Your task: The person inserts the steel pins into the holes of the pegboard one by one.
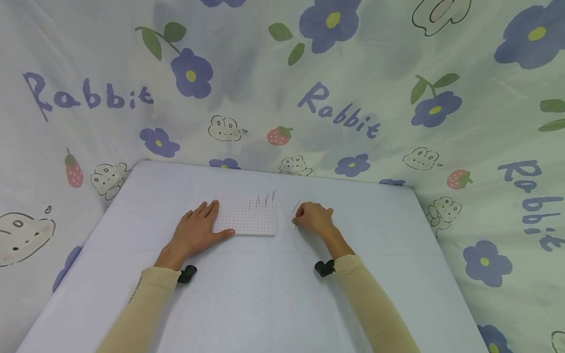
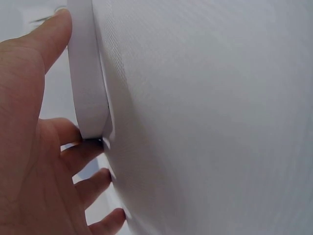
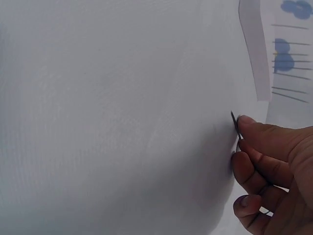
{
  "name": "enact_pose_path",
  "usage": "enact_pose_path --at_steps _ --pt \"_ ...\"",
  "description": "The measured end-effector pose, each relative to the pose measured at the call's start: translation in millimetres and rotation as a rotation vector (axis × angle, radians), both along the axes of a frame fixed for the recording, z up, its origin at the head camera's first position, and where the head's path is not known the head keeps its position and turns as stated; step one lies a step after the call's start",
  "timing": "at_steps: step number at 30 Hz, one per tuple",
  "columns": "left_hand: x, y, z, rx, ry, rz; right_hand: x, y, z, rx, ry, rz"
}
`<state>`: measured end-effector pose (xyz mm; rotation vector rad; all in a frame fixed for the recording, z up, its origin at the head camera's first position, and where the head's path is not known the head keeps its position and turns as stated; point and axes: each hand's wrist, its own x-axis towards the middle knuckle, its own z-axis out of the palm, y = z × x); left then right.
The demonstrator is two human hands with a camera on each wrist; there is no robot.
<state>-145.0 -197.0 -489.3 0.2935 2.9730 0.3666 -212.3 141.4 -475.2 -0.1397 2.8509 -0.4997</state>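
A flat white pegboard (image 1: 247,223) with a grid of small holes lies on the table. My left hand (image 1: 196,228) rests at its left side, fingers spread and fairly straight. In the left wrist view the thumb (image 2: 56,32) lies along the board's edge (image 2: 88,83), and fingertips touch its corner. To the right of the board, my right hand (image 1: 314,218) pinches a thin dark stick (image 3: 235,123) between thumb and fingers, low over the table. Several similar thin sticks (image 1: 266,200) stand upright along the board's far right part.
Another thin dark line, like a stick (image 1: 296,206), shows just beyond the right fingertips. The white table (image 1: 273,294) ends at a patterned cloth (image 1: 247,98) at the back and sides. A small black device (image 1: 324,268) sits at each wrist.
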Motion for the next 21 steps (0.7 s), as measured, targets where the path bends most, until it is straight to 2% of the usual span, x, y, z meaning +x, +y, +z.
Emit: enact_pose_path --at_steps 21 --pt "0.6 0.0 -2.2 0.01 0.015 -0.004 -1.8 2.8 1.1 -0.01 -0.019 0.026"
